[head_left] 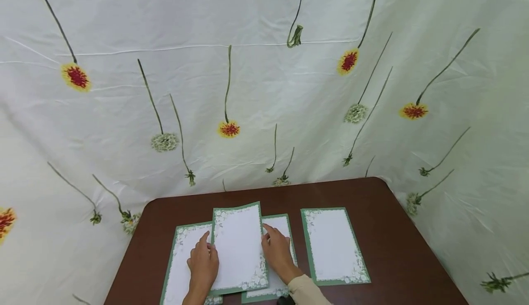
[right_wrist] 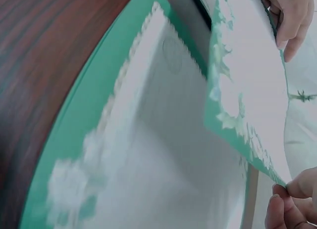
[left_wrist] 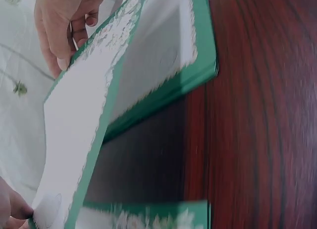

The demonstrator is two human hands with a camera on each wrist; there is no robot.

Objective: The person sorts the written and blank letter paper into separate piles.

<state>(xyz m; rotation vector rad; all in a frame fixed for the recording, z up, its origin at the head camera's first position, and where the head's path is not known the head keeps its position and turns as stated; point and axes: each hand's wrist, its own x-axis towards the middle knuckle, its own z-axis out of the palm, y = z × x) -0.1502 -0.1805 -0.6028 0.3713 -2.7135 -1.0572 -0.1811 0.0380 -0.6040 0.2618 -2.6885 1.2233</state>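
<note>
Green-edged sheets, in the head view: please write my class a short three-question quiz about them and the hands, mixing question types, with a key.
1. True or false: the left hand and the right hand both hold the raised sheet.
2. Where is the rightmost sheet?
a) under the left hand
b) on top of the raised sheet
c) apart from the raised sheet, to its right
3. Fill in: the raised sheet has a ____ border around its white middle.

Key: 1 true; 2 c; 3 green.
</note>
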